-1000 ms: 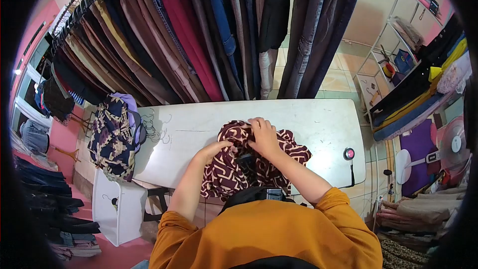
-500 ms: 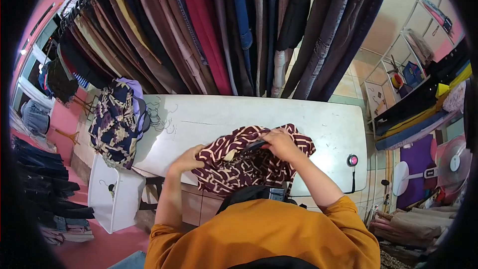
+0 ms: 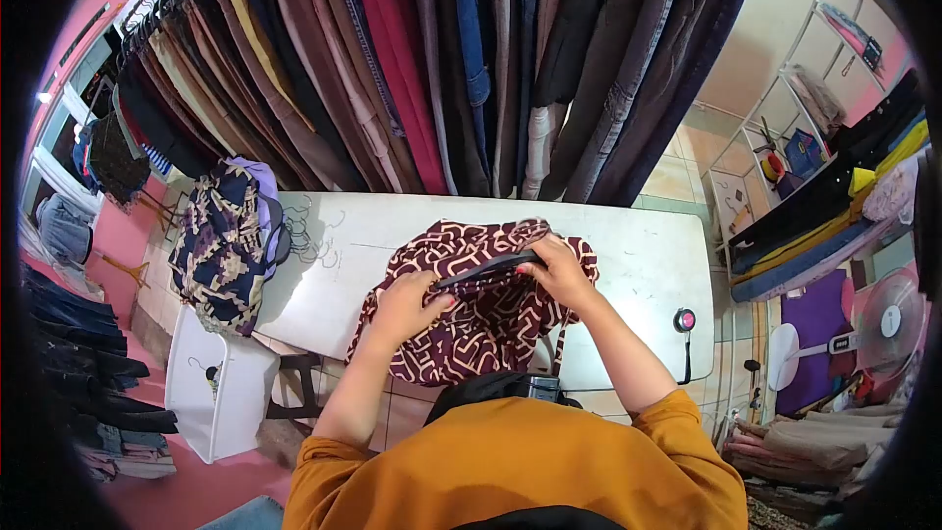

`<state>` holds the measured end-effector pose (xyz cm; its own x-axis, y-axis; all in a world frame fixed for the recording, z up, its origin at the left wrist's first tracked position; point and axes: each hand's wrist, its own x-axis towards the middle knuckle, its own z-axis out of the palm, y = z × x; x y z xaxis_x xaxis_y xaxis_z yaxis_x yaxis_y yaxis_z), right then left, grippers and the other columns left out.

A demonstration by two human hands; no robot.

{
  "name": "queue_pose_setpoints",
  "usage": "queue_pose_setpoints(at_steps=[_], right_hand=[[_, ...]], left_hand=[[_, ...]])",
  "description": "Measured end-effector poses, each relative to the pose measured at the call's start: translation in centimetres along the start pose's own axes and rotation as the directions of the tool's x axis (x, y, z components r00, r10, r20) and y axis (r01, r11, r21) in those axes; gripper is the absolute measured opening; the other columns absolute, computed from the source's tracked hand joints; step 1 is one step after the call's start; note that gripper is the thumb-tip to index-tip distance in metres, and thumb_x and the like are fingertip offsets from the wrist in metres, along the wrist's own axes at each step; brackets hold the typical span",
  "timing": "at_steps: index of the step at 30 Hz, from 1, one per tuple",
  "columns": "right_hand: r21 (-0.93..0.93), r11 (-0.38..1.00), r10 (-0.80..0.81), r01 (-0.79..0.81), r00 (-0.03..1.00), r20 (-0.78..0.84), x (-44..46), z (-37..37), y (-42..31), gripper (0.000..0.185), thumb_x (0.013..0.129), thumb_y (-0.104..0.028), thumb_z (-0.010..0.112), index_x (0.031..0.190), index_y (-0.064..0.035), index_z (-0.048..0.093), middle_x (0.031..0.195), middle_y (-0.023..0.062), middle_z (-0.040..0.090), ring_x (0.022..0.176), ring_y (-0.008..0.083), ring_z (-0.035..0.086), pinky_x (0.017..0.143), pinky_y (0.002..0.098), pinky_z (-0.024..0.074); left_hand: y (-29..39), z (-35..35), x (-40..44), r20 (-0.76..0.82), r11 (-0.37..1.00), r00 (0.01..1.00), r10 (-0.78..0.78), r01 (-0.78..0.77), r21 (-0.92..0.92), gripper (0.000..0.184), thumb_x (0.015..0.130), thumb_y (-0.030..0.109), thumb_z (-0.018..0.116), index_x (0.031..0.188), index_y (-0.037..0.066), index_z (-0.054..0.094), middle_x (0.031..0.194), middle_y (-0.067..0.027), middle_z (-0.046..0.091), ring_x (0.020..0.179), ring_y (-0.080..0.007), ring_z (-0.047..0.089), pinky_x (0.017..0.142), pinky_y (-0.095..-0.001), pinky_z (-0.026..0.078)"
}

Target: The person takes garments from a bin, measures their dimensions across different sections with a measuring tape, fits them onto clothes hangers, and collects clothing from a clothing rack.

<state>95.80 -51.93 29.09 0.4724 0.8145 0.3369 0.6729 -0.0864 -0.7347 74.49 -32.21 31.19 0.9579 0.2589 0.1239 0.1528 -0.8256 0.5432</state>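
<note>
A maroon garment with a cream geometric pattern (image 3: pixel 491 334) lies bunched over the front edge of the white table (image 3: pixel 648 245). Across its upper part runs a black strip (image 3: pixel 489 269); whether this is a band or a hanger I cannot tell. My left hand (image 3: pixel 404 306) grips the cloth near the strip's left end, thumb on top. At the other end, my right hand (image 3: pixel 561 277) pinches the strip and the fabric around it. A thin tie of the garment hangs down below my right forearm's inner side.
Trousers (image 3: pixel 422 69) hang in a long row behind the table. Folded-over patterned clothes (image 3: pixel 226 245) lie at its left end, beside loose wire hangers (image 3: pixel 316 236). A round tape measure (image 3: pixel 684 320) sits on the right. A white plastic chair (image 3: pixel 231 393) stands front left.
My left hand has moved right and up from the garment's left edge to the black strip. The garment is spread farther left, and more of the strip shows between my hands.
</note>
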Motion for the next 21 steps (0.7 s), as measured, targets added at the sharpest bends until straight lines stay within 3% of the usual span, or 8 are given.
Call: queue_pose_setpoints(at_steps=[3, 7, 11, 13, 15, 17, 19, 21], right_hand=[[-0.196, 0.979, -0.069, 0.053, 0.995, -0.072, -0.6, -0.5, -0.5, 0.033, 0.071, -0.01, 0.072, 0.102, -0.0085, 0.059, 0.092, 0.0113, 0.059, 0.098, 0.0326, 0.051, 0.082, 0.0391, 0.0431], [-0.093, 0.993, 0.076, -0.071, 0.996, 0.05, -2.2, -1.2, 4.2, 0.033, 0.066, 0.005, 0.059, 0.096, -0.007, 0.057, 0.091, 0.0131, 0.059, 0.09, 0.035, 0.056, 0.076, 0.0404, 0.046], [-0.085, 0.988, 0.115, -0.131, 0.977, -0.179, -2.5, -0.7, 7.3, 0.024, 0.069, 0.006, 0.055, 0.091, -0.0036, 0.055, 0.084, 0.0162, 0.057, 0.078, 0.0355, 0.057, 0.071, 0.0395, 0.0463], [-0.15, 0.932, 0.241, -0.329, 0.874, -0.421, -2.4, -0.6, 8.2, 0.022, 0.071, 0.008, 0.051, 0.089, -0.0048, 0.053, 0.086, 0.0173, 0.057, 0.082, 0.0365, 0.057, 0.072, 0.0413, 0.0463], [-0.121, 0.917, 0.317, -0.381, 0.877, -0.36, -3.0, 0.4, 10.7, 0.032, 0.07, -0.003, 0.059, 0.101, -0.0078, 0.054, 0.093, 0.0187, 0.056, 0.084, 0.0385, 0.055, 0.076, 0.0444, 0.0464], [-0.22, 0.845, 0.468, -0.488, 0.873, -0.137, -3.6, 2.2, 11.8, 0.063, 0.066, -0.02, 0.071, 0.124, -0.0143, 0.047, 0.107, 0.022, 0.054, 0.094, 0.0419, 0.054, 0.085, 0.0476, 0.0458], [-0.31, 0.825, 0.516, -0.472, 0.853, 0.074, -4.1, 4.7, 11.5, 0.102, 0.06, -0.044, 0.081, 0.144, -0.0221, 0.027, 0.128, 0.0357, 0.042, 0.116, 0.0472, 0.048, 0.096, 0.0468, 0.0431], [-0.377, 0.783, 0.588, -0.495, 0.786, 0.189, -3.4, 7.4, 8.4, 0.101, 0.064, -0.044, 0.08, 0.145, -0.0191, 0.024, 0.133, 0.0404, 0.033, 0.117, 0.049, 0.048, 0.095, 0.047, 0.0441]], left_hand=[[-0.9, 1.1, 0.4, -0.138, 0.986, 0.983, -0.122, 0.136, 0.092, 0.038, 0.075, 0.04, 0.072, 0.083, 0.004, 0.064, 0.081, -0.0151, 0.064, 0.071, -0.0314, 0.062, 0.065, -0.0386, 0.049], [-1.6, -2.4, -0.8, -0.367, 0.93, 0.891, -0.268, 0.339, 0.145, 0.045, 0.066, 0.045, 0.078, 0.065, 0.004, 0.06, 0.061, -0.0125, 0.059, 0.06, -0.032, 0.058, 0.056, -0.0398, 0.045], [-5.5, -6.7, -4.3, -0.46, 0.887, 0.841, -0.285, 0.413, 0.205, 0.041, 0.064, 0.037, 0.08, 0.068, 0.001, 0.061, 0.06, -0.0129, 0.058, 0.056, -0.0273, 0.055, 0.055, -0.0354, 0.044], [-9.3, -8.3, -7.6, -0.669, 0.949, 0.727, -0.156, 0.298, 0.102, 0.034, 0.066, 0.028, 0.079, 0.073, -0.001, 0.063, 0.065, -0.014, 0.06, 0.056, -0.0226, 0.055, 0.056, -0.0332, 0.043], [-11.9, -11.4, -11.6, -0.728, 0.935, 0.648, -0.224, 0.354, 0.027, 0.032, 0.071, 0.024, 0.077, 0.082, -0.004, 0.065, 0.069, -0.0134, 0.062, 0.059, -0.0207, 0.055, 0.059, -0.0334, 0.044], [-16.0, -13.0, -16.2, -0.911, 0.875, 0.411, 0.02, 0.434, 0.215, 0.03, 0.078, 0.022, 0.072, 0.087, -0.005, 0.063, 0.07, -0.0102, 0.062, 0.062, -0.0189, 0.054, 0.061, -0.0325, 0.044], [-15.1, -16.8, -21.3, -0.866, 0.822, 0.322, -0.383, 0.547, -0.16, 0.03, 0.086, 0.024, 0.067, 0.085, -0.005, 0.06, 0.068, -0.0065, 0.059, 0.064, -0.0158, 0.051, 0.061, -0.0297, 0.042], [-16.4, -19.9, -25.3, -0.982, 0.818, 0.182, -0.055, 0.572, 0.061, 0.032, 0.09, 0.027, 0.062, 0.077, -0.003, 0.057, 0.065, -0.0033, 0.055, 0.063, -0.0114, 0.046, 0.058, -0.0269, 0.039]])
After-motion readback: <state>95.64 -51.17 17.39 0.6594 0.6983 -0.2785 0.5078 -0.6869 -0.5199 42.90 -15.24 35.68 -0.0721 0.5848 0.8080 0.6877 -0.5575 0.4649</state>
